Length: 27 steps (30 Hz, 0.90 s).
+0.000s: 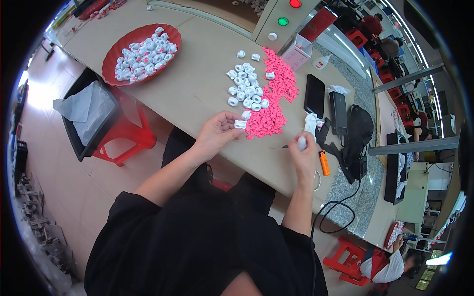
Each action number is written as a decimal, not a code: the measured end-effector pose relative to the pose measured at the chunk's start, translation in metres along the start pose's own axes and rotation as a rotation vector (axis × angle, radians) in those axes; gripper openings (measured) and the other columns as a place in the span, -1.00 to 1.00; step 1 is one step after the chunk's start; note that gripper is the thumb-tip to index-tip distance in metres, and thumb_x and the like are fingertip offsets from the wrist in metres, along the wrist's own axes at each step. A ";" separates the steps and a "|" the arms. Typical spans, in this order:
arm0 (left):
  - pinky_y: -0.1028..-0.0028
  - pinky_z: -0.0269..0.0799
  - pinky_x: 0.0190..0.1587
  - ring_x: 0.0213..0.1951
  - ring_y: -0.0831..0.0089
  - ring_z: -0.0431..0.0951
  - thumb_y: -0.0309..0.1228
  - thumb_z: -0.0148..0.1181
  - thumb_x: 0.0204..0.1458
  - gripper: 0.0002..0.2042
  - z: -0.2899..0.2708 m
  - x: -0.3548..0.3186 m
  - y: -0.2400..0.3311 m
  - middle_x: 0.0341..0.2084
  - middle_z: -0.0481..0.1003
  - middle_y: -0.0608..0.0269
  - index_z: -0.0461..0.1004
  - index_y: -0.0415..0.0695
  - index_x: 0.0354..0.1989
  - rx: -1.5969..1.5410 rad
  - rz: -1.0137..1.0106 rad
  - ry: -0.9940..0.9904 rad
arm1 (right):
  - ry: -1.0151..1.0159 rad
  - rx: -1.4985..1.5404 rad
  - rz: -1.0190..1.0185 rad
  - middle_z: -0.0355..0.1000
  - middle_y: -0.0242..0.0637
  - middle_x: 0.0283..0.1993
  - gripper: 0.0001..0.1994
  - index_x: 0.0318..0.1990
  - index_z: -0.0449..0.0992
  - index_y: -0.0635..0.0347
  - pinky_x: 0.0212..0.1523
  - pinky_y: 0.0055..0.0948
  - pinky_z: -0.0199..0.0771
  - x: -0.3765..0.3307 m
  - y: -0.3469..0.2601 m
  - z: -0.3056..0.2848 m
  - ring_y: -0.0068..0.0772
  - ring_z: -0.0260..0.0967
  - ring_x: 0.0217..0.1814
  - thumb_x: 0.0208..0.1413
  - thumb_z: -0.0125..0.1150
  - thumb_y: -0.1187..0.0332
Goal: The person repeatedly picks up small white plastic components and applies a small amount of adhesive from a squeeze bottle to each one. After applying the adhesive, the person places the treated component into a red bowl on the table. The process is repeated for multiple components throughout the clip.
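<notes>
My left hand [217,132] pinches a small white ring-shaped piece [240,124] between thumb and fingers, at the near edge of the pink pile. My right hand [303,152] is closed around a small whitish, rounded object [301,143]; most of it is hidden by the fingers, and I cannot tell its kind. Loose white pieces [242,81] with holes through them lie in a cluster beyond my left hand. Right beside them spreads a heap of small bright pink parts [269,121]. A red fluted bowl [106,58] at the far left holds many white pieces showing bits of pink.
Right of the pink heap lie a black phone [314,95], a dark power bank [338,113], a black bag [359,130] with a cable and an orange lighter [324,163]. A box with buttons [276,29] stands behind. A black bin [81,135] rests on a red stool [126,143] at left.
</notes>
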<state>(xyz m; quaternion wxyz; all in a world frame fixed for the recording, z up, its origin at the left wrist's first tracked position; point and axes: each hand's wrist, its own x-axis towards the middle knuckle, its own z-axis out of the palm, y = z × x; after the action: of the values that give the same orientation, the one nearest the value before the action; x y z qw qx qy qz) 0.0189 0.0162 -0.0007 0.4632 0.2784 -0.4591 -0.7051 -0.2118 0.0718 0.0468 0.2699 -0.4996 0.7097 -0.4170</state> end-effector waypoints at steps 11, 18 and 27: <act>0.61 0.38 -0.28 -0.35 0.62 0.43 -0.62 0.12 -0.04 -0.75 0.002 -0.002 0.003 -0.38 0.42 0.26 0.30 -0.28 -0.15 -0.008 -0.007 -0.022 | -0.089 -0.287 -0.328 0.40 -0.26 -0.42 -0.88 -0.43 0.52 0.17 -0.39 -0.35 0.32 -0.007 -0.008 0.047 -0.21 0.38 -0.38 -0.12 0.23 0.35; 0.60 0.39 -0.29 -0.34 0.59 0.44 -0.63 0.12 -0.05 -0.74 0.003 -0.003 0.005 -0.38 0.42 0.24 0.31 -0.29 -0.15 -0.008 -0.039 -0.031 | -0.086 -0.308 -0.353 0.42 -0.22 -0.41 -0.87 -0.43 0.50 0.19 -0.37 -0.31 0.34 -0.005 -0.004 0.048 -0.17 0.39 -0.36 -0.12 0.23 0.34; 0.56 0.39 -0.14 -0.21 0.54 0.44 -0.64 0.01 0.02 -0.73 0.024 -0.019 -0.007 -0.24 0.42 0.19 0.30 -0.33 -0.06 -0.041 -0.129 -0.107 | -0.211 0.447 0.009 0.45 -0.36 -0.41 -0.87 -0.38 0.50 0.29 -0.34 -0.62 0.34 -0.032 -0.008 0.041 -0.62 0.35 -0.37 -0.13 0.30 0.49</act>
<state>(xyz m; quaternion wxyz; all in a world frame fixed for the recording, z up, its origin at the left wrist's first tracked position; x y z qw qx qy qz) 0.0043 0.0443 0.0025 0.3972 0.2598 -0.4498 -0.7566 -0.1639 0.0872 0.0324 0.4483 -0.4650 0.5700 -0.5078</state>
